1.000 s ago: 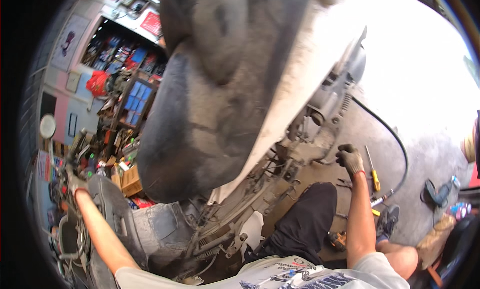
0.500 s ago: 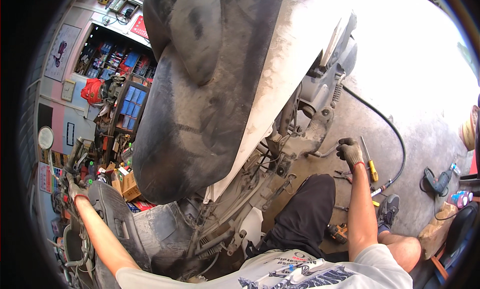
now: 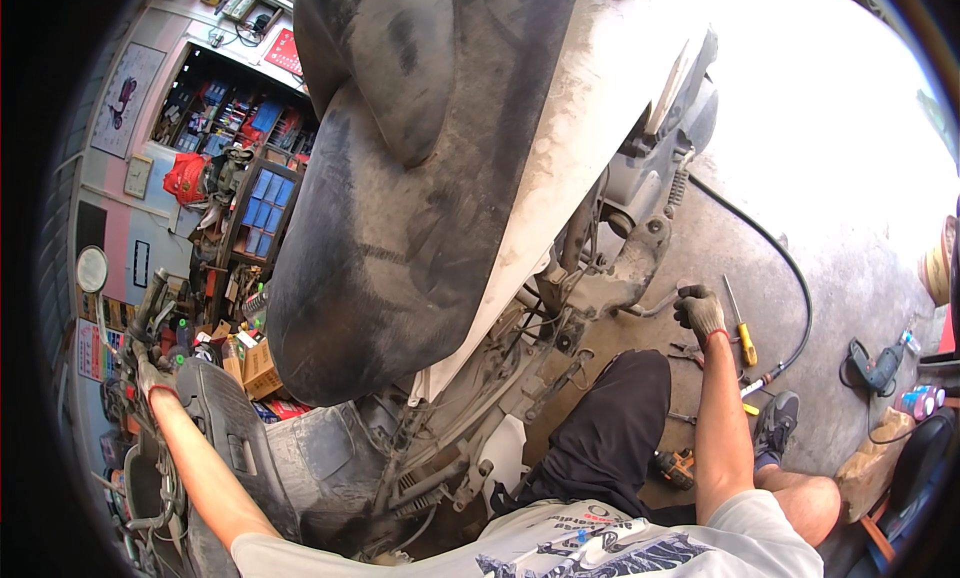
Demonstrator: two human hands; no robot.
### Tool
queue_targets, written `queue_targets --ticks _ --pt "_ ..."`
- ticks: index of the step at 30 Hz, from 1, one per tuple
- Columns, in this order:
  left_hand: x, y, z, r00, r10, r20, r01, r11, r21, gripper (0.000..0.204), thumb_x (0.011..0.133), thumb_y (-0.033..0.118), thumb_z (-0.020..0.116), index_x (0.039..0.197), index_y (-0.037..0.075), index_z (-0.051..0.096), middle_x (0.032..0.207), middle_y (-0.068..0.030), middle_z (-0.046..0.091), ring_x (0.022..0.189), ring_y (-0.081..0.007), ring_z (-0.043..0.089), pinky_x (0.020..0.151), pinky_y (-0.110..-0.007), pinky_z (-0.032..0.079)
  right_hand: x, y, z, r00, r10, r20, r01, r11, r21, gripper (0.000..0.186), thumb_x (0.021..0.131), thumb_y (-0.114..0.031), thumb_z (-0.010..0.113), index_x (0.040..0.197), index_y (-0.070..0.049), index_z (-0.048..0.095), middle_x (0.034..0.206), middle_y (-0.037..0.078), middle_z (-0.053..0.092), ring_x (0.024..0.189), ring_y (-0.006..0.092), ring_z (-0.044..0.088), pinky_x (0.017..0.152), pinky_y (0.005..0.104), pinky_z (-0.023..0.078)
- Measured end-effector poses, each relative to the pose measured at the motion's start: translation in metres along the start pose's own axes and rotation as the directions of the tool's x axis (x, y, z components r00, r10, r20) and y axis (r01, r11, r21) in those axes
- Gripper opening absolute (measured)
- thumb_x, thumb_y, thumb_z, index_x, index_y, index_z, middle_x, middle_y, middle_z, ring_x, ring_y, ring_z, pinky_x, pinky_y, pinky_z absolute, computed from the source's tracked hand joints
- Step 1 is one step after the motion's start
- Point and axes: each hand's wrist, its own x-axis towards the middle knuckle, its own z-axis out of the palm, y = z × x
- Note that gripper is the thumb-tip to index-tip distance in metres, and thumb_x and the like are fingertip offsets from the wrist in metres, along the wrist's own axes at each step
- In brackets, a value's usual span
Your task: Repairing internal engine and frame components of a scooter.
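A person sits beside a dusty scooter (image 3: 560, 168) that spans the scene from 12 o'clock to 8 o'clock, its dark seat (image 3: 400, 238) uppermost. At 3 to 4 o'clock the gloved right hand (image 3: 702, 314) is by a bent lever (image 3: 652, 310), fingers curled well in; whether it grips the lever cannot be told. Between 8 and 9 o'clock the left hand (image 3: 153, 378) is at the handlebar (image 3: 148, 303), its closure too hard to make out.

The white side panel's edge slants from 1 o'clock toward 7. Beyond it, concrete floor (image 3: 740, 263) widens toward 2 o'clock, bounded at 3 by a black hose (image 3: 808, 296). The right hand's room is narrower: a dark-trousered knee (image 3: 640, 383) at 4 o'clock, pliers (image 3: 686, 351) just below, a yellow-handled screwdriver (image 3: 747, 345) just outside.

Lettering marks the pale shirt (image 3: 600, 538) at 5 o'clock; a scooter poster (image 3: 127, 100) hangs at 10, and a red printed sheet (image 3: 284, 51) toward 11, its characters too small to read.
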Motion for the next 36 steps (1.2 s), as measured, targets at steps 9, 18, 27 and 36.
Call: queue_targets --ticks 9,18,27,36 --pt "-0.007 -0.006 0.004 1.0 -0.002 -0.004 0.002 1.0 -0.017 0.038 0.084 0.051 0.068 0.08 0.013 0.063 0.064 0.0028 0.055 0.048 -0.0087 0.04 0.047 -0.025 0.038 0.001 0.004 -0.004 1.0 0.012 0.001 -0.012 1.0 0.011 0.028 0.077 -0.003 0.059 0.106 0.0 0.061 0.077 0.01 0.067 0.057 0.0179 0.064 0.048 0.0291 0.049" --pt "0.029 0.005 -0.05 0.917 0.354 0.185 -0.301 0.308 0.903 0.062 0.083 0.045 0.066 0.119 -0.005 0.056 0.098 -0.0187 0.066 0.079 -0.0289 0.063 0.074 -0.037 0.05 0.001 0.006 0.0 0.999 0.034 0.02 -0.035 0.997 0.073 0.027 0.077 -0.001 0.056 0.104 0.002 0.06 0.074 0.01 0.064 0.056 0.0178 0.062 0.048 0.0291 0.047" --pt "-0.08 -0.055 -0.076 0.824 0.203 0.529 -0.393 -0.467 0.792 0.026 0.08 0.02 0.064 0.103 0.008 0.066 0.107 -0.0167 0.065 0.099 -0.0331 0.063 0.087 -0.042 0.049 0.014 0.016 -0.008 0.999 0.047 0.025 -0.049 0.995 0.088 0.029 0.077 0.0 0.058 0.106 0.001 0.06 0.073 0.01 0.064 0.056 0.0179 0.062 0.047 0.029 0.047" --pt "-0.102 -0.063 -0.066 0.81 0.199 0.552 -0.301 -0.666 0.683 0.027 0.083 0.022 0.06 0.109 0.014 0.066 0.117 -0.011 0.063 0.11 -0.0284 0.058 0.095 -0.044 0.043 0.019 0.02 -0.007 0.998 0.048 0.029 -0.051 0.994 0.101 0.029 0.077 0.001 0.058 0.106 0.001 0.06 0.072 0.01 0.063 0.054 0.0186 0.061 0.046 0.0293 0.047"
